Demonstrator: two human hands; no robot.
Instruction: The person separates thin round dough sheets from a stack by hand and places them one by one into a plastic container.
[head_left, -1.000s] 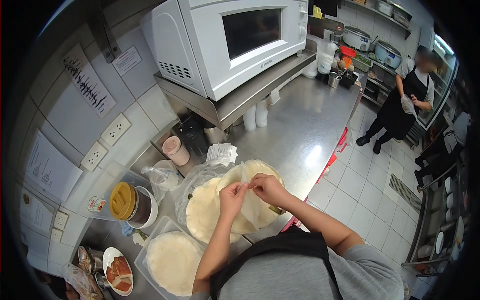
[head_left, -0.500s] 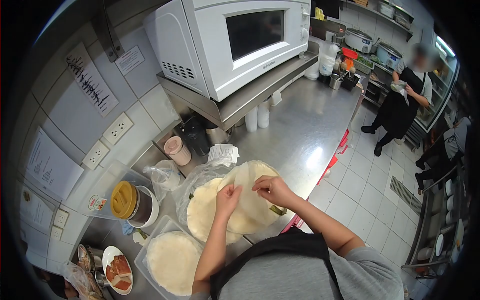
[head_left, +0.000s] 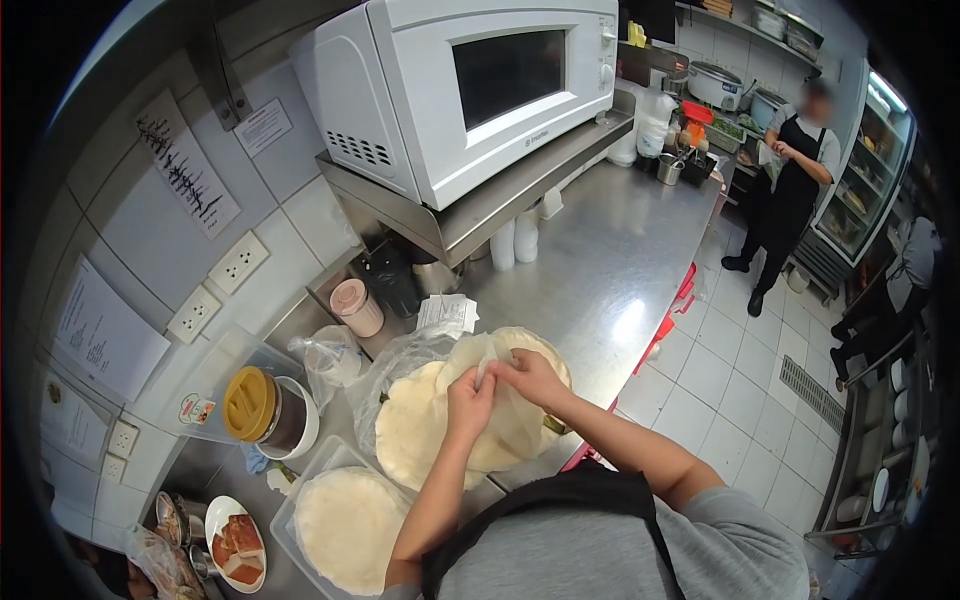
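Note:
Thin pale sheets, like wrappers, are pinched up by both hands above the counter. My left hand (head_left: 470, 398) is closed on the sheet's near-left edge. Close beside it, my right hand (head_left: 528, 378) is closed on the same translucent sheet (head_left: 505, 428). Under the hands lie more round pale sheets (head_left: 405, 425) on clear plastic film (head_left: 365, 385), with something green showing at the right edge. A plastic tub (head_left: 285, 520) to the lower left holds another stack of round sheets (head_left: 350, 530).
A white microwave (head_left: 400, 100) sits on a steel shelf (head_left: 470, 215) above the steel counter (head_left: 610, 240). At left stand a yellow-lidded jar (head_left: 250, 403), a pink-lidded cup (head_left: 356, 306) and a plate of food (head_left: 238, 545). A person in an apron (head_left: 785, 190) stands at the back right.
My hands were together, moved apart, and are now close together again with the sheet bunched between them. The person at the back has shifted and turned.

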